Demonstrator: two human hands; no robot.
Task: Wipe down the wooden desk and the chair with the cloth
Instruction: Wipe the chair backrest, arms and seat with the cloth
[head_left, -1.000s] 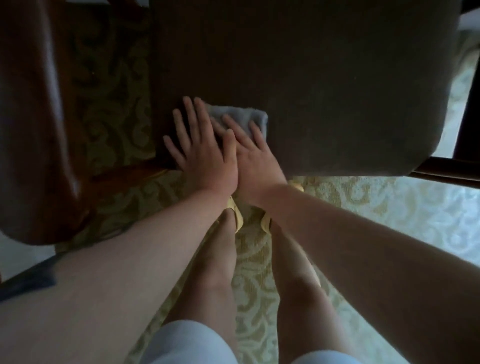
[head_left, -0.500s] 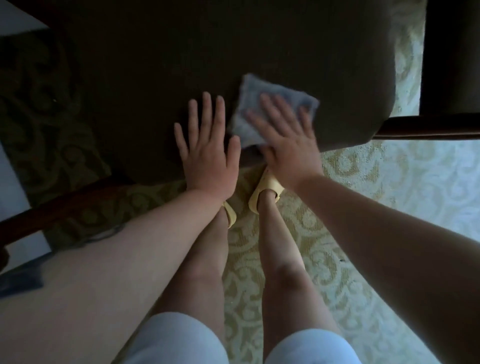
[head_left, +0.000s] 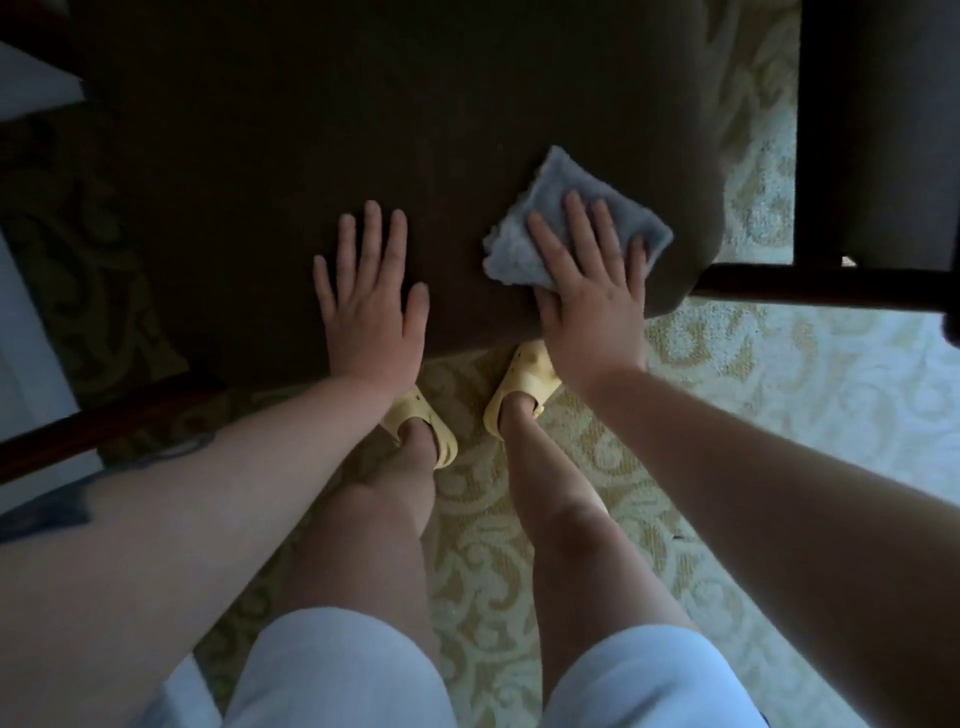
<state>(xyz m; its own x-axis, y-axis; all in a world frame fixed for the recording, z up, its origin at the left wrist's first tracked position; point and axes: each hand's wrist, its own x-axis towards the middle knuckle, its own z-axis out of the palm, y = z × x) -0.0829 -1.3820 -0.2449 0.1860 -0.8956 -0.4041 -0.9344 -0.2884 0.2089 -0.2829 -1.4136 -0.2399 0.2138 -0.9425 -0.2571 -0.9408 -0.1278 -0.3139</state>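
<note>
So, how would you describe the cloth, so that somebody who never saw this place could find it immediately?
Find the dark brown chair seat that fills the top of the view. Go to its near right corner, where the right hand presses flat with straight fingers. Under those fingers lies the cloth, a small fluffy grey-blue square, the only pale thing on the seat; the left hand beside it rests on bare fabric.

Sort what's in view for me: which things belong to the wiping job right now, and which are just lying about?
In the job:
- grey cloth, pressed flat by the right hand
- dark chair seat, which the cloth lies on near its front right corner
- left hand, flat on the seat, touching no cloth

Just there:
- patterned carpet
- yellow slippers
- dark wooden rail at right
</note>
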